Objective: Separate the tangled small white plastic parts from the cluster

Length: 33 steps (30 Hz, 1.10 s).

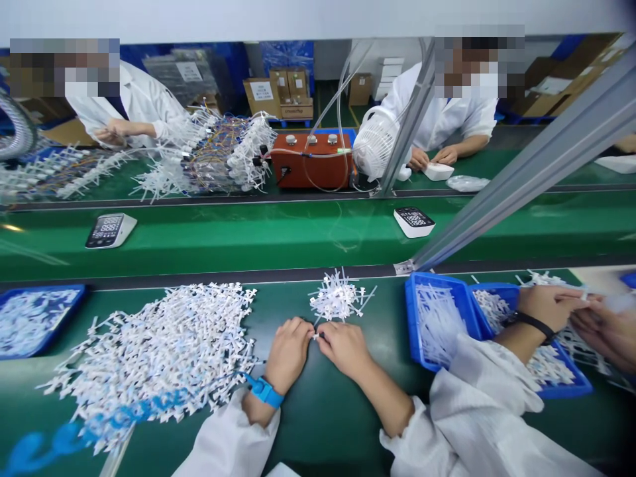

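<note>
My left hand (289, 351) and my right hand (344, 346) meet fingertip to fingertip on the green bench, pinching a small white plastic connector (315, 334) between them. Just beyond them lies a small heap of the same white pieces (338, 298). A large pile of white cross-shaped connectors (163, 348) spreads to the left of my left hand. A blue wrist strap (265, 391) with a coiled cord circles my left wrist.
A blue tray of white tubes (437, 318) stands right of my hands, where a co-worker's hands (571, 311) work over another blue tray (546, 358). Another blue tray (34, 318) sits far left. Two white monitors (110, 230) (414, 221) ride the conveyor. An aluminium bar (521, 172) slants above.
</note>
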Tool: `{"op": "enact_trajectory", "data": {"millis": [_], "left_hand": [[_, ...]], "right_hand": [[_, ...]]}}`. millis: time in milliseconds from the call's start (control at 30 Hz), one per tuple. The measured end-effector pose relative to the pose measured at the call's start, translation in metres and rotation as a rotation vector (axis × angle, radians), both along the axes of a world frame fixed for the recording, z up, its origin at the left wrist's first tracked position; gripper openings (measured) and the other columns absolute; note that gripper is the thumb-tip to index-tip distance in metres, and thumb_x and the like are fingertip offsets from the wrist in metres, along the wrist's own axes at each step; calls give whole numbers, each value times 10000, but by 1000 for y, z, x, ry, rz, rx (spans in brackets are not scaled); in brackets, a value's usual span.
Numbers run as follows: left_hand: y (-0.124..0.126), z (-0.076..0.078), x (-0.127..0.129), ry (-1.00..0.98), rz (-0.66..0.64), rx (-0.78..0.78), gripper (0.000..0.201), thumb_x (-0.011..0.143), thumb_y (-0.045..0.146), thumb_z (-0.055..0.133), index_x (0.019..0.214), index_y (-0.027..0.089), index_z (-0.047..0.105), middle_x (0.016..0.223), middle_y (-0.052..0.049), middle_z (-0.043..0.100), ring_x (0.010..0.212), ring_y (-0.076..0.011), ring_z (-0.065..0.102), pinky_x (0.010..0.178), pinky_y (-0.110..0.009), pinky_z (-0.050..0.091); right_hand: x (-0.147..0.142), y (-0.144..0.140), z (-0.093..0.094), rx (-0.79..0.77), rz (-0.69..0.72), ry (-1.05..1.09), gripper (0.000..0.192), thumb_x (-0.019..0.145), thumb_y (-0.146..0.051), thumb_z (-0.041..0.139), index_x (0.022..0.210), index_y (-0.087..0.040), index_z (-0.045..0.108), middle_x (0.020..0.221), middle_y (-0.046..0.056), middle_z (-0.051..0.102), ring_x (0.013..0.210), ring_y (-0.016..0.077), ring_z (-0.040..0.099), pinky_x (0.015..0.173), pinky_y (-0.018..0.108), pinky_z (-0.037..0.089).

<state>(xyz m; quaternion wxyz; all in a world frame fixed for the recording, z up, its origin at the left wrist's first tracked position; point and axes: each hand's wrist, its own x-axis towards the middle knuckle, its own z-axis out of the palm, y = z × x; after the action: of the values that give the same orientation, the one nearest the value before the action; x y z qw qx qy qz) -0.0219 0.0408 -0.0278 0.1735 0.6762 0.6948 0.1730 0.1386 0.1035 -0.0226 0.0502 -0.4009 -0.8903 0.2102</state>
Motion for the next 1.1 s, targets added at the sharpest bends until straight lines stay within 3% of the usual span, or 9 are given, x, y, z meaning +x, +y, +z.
{"op": "enact_trajectory", "data": {"millis": [400, 700, 1100], "left_hand": [[-1, -2, 6, 95, 0, 22, 198, 977, 252, 437, 911, 218, 620, 934, -28, 594, 887, -194, 523, 784, -330, 363], [-6, -5, 1, -44, 39, 38, 194, 972, 247, 462, 958, 231, 655, 968, -23, 619, 934, -178, 556, 860, -334, 394], [-4, 1, 1, -116, 72, 50, 190, 965, 232, 470, 958, 236, 660, 964, -30, 603, 939, -172, 561, 836, -322, 419]], "right_hand": [[-1, -1, 6, -25, -12, -19, 165, 947, -326, 503, 987, -228, 630, 913, 29, 689, 842, 151, 623, 725, 218, 366], [-1, -2, 1, 7, -30, 10, 126, 927, -294, 532, 986, -254, 636, 903, -3, 694, 827, 153, 638, 692, 233, 349], [0, -1, -2, 33, -40, 57, 178, 948, -301, 486, 1010, -276, 650, 881, -14, 691, 751, 132, 633, 629, 238, 334]]}}
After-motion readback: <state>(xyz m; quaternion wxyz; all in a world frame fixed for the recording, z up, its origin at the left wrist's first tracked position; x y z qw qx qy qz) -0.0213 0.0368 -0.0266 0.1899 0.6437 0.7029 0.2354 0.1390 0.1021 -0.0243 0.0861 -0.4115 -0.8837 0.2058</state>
